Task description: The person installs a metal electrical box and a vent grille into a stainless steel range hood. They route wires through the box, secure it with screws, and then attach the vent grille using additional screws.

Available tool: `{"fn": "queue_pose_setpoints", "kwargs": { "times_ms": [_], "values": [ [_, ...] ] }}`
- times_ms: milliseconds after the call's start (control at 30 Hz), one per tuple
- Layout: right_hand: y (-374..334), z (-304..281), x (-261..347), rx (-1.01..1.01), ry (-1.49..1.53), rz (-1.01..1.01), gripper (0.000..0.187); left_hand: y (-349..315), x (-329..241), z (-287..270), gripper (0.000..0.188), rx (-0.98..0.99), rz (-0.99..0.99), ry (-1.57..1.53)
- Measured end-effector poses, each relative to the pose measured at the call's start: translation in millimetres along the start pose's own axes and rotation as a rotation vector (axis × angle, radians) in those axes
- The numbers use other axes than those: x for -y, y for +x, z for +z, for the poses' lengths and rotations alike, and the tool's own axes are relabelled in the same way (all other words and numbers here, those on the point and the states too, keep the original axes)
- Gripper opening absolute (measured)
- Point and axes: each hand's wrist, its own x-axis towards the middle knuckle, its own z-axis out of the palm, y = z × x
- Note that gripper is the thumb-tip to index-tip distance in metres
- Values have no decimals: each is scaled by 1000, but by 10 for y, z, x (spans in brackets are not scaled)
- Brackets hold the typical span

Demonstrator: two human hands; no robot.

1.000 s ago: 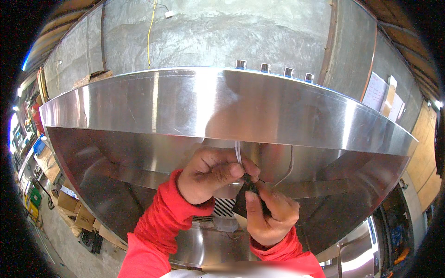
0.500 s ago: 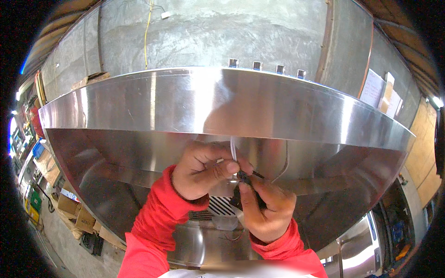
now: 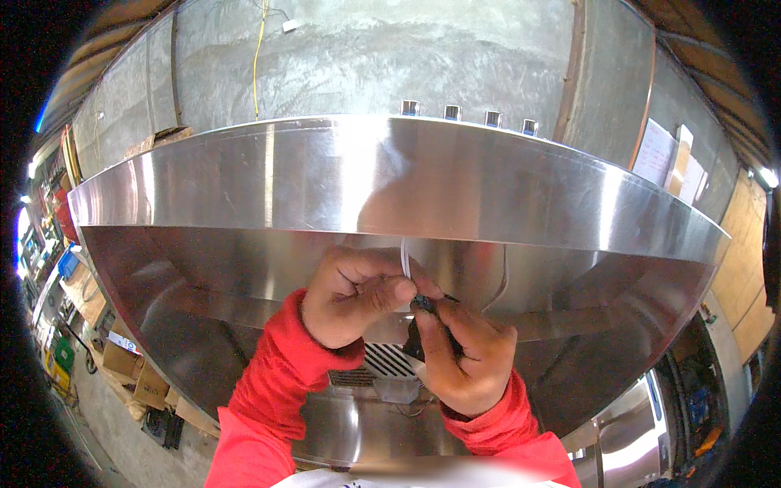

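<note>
1. Clock times here are counted from the black part, with 12 at the top. It is a small thing near the middle, below the front edge of the big steel shell.
2. The left hand is at 9 o'clock. Its thumb and fingers pinch the white wire close to the black part.
3. The right hand is between 4 and 5 o'clock. Its thumb and fingers hold the black part. Some of that part is hidden by the fingers, so I cannot tell its full shape.
4. The two hands are very close, with their fingertips meeting around the black part.
5. The white wire goes up toward 11 o'clock and slips out of sight behind the steel edge.
6. A thin wire hangs in a bend at 2 o'clock, apart from the hands.
7. A vent with slanted stripes is at 7 o'clock, under the hands.
8. Four shiny knobs stand in a row along the shell's top edge, from 12 to 1 o'clock.
9. Far off, brown boxes sit between 8 and 9 o'clock.
</note>
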Motion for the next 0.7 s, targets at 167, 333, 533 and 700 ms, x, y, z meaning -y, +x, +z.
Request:
{"fn": "queue_pose_setpoints", "kwargs": {
  "times_ms": [167,333,533,700],
  "values": [
    [15,22,-8,10,11,3,7,-5,82,81,25,-30,5,-176],
    [-6,-6,25,19,15,-9,7,-50,-24,89,23,17,-82,-191],
    [11,44,48,-7,49,14,4,-74,-105,110,21,-27,-171,-175],
    [-5,15,29,55,131,116,9,-73,-74,137,22,-70,-150,-283]
  ]
}}
